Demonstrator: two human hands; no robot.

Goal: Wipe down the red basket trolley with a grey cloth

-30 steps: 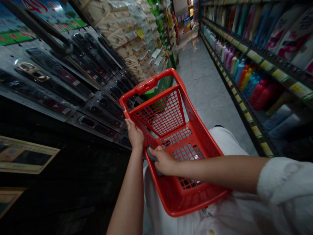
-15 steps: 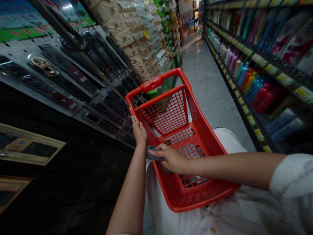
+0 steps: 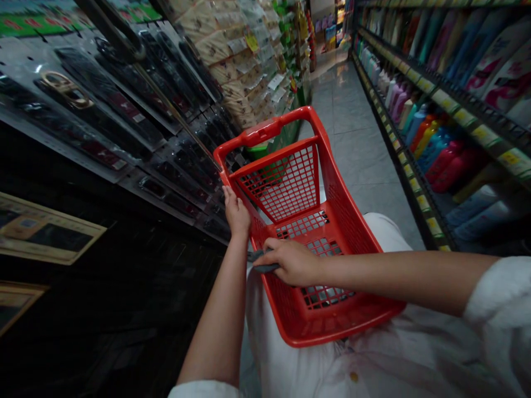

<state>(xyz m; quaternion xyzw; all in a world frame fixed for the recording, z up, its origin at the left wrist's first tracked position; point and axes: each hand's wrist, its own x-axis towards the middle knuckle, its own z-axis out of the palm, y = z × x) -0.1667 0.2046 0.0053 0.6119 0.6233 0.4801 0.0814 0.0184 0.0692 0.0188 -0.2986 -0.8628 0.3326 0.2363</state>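
Observation:
A red plastic shopping basket [image 3: 350,207] with grid walls and a handle at its far end sits in front of my white-clothed lap. Nothing lies inside it. At its left rim, my left hand [image 3: 237,214] holds the side, fingers fairly straight along the outer wall and the thumb mostly hidden. My right hand [image 3: 292,261] reaches across the basket and presses a dark grey cloth [image 3: 265,267] onto the same left rim, nearer to me. The cloth is folded over the rim, partly covered by the fingers.
Belts in clear packaging [image 3: 103,94] hang on a rack close at left, with a metal rod slanting in front. Stacked packs [image 3: 232,61] stand behind the basket. Shelves of bottles [image 3: 431,138] line the right side. A tiled aisle floor [image 3: 352,121] runs between.
My right hand and the cloth have shifted slightly up along the left rim; less cloth hangs inside the basket. My left hand keeps its place on the side. The view has tipped a little.

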